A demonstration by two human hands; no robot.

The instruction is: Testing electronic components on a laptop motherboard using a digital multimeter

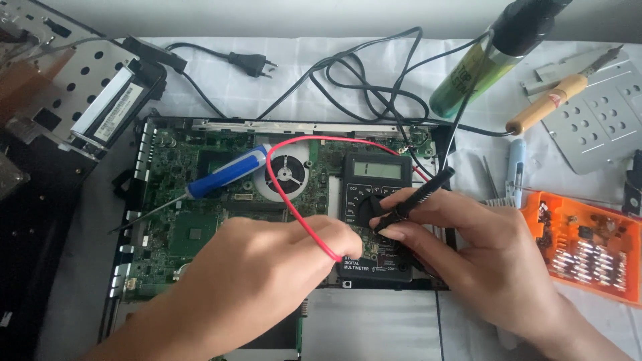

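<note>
Leftmost, we see a perforated metal bracket (80, 80) with a slim drive (117, 107) lying at the top corner of the table (374, 321), next to a black power plug (251, 63) on its cable. Below them sits an opened laptop with its green circuit board (180, 200) bare. A blue-handled screwdriver (221, 175) rests across that board, its tip pointing down-left, just beside the round fan (287, 175).

Our left hand (267, 267) lies over the lower middle of the board, fingers curled shut around what seems to be the red probe; the probe itself is hidden under the hand, and only its red wire (294, 200) shows, looping up past the fan and back to the right. The black multimeter (376, 214) lies on the board's right part, screen up, touching both hands.

Our right hand (468, 241) pinches the black probe (418, 194) between thumb and forefinger, its tip down near the meter's dial.

Further right, a green spray can (481, 67) lies tilted at the top, with a wooden-handled soldering iron (555, 100) over a second metal plate (602, 127). An orange bit case (588, 247) sits by the right edge, well apart from the meter.
</note>
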